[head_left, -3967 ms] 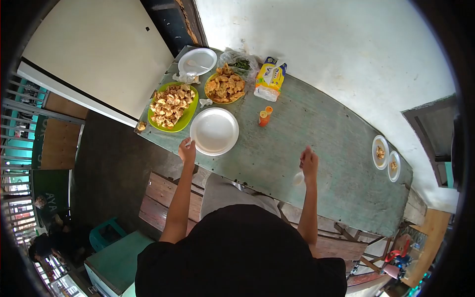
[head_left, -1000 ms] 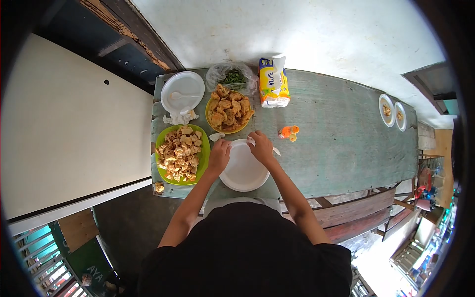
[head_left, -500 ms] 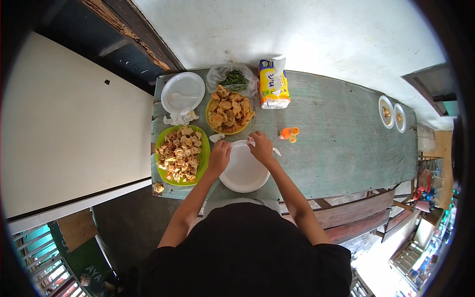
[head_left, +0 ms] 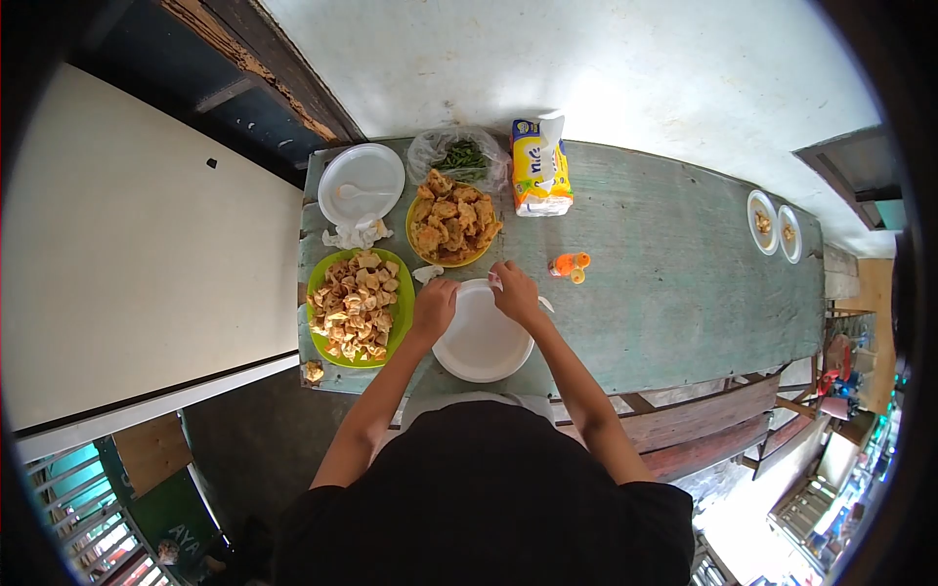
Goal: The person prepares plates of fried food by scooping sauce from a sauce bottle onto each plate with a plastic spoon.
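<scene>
A round white plate point(head_left: 483, 337) lies on the green table close to my body. At its upper left edge is my left hand point(head_left: 436, 307), fingers drawn together, what they hold hidden. My right hand point(head_left: 513, 291) is pinched at the plate's upper edge, with a small whitish scrap at the fingertips too small to name. A crumpled white tissue point(head_left: 427, 274) lies just above my left hand. Above both hands sits a yellow bowl of fried pieces point(head_left: 454, 225). Left of my left hand stands a green plate point(head_left: 402, 311) heaped with folded fried pieces.
At the back are a white plate with a spoon point(head_left: 362, 185), a clear bag of green chillies point(head_left: 459, 156) and a tissue pack point(head_left: 541, 171). Small orange-capped bottles point(head_left: 570, 265) lie right of my hands. Two plates point(head_left: 763, 239) with food are at the far right.
</scene>
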Motion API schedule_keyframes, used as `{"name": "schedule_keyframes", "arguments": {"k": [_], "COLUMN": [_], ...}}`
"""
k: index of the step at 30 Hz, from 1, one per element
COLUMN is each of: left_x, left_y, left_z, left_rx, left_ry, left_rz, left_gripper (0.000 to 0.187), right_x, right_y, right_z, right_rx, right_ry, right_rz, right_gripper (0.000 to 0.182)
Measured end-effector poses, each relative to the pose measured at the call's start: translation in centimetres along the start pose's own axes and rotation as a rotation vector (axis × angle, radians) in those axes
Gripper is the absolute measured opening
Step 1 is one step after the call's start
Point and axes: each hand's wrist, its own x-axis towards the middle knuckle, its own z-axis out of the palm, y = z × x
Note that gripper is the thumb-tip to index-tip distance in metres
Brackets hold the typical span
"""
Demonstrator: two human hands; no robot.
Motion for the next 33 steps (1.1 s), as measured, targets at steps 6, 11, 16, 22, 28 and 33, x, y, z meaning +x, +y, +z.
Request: {"name": "schedule_keyframes", "arguments": {"k": [6,11,16,22,28,33], "left_x": [1.1,1.8,2.3,2.5,2.6,2.7], "left_y": [0.9,0.5,0.4,-0.2,-0.4,-0.2], "left_z": [-0.7,-0.6,-0.6,-0.5,-0.6,-1.3], "left_rx": [-0.026,-0.034,-0.057,-0.106,-0.007,-0.027], "left_ry": [-0.119,-0.213,-0.241,-0.341,-0.423,-0.451], "left_rz": [-0.013,-0.070,-0.102,-0.136,-0.067,-0.006], "left_gripper": [0.016,0.020,0.021,0.025,0.026,0.023], "right_x": [-0.2,-0.4,-0.3,-0.4,-0.6,-0.8], "right_y": [0.1,-0.2,-0.3,-0.6,-0.9,-1.6], "right_z": [0.2,-0.4,-0.6,-0.7,-1.0,-1.3], "right_rx": [0.041,0.060,0.066,0.076,0.091,0.107], "right_ry": [-0.004,-0.015,-0.018,-0.016,-0.017,0.017], "right_rz": [0.005,-0.004,-0.008,-0.004,-0.007,-0.021], "right_gripper": [0.027,0.026,0.026,0.026,0.026,0.026]}}
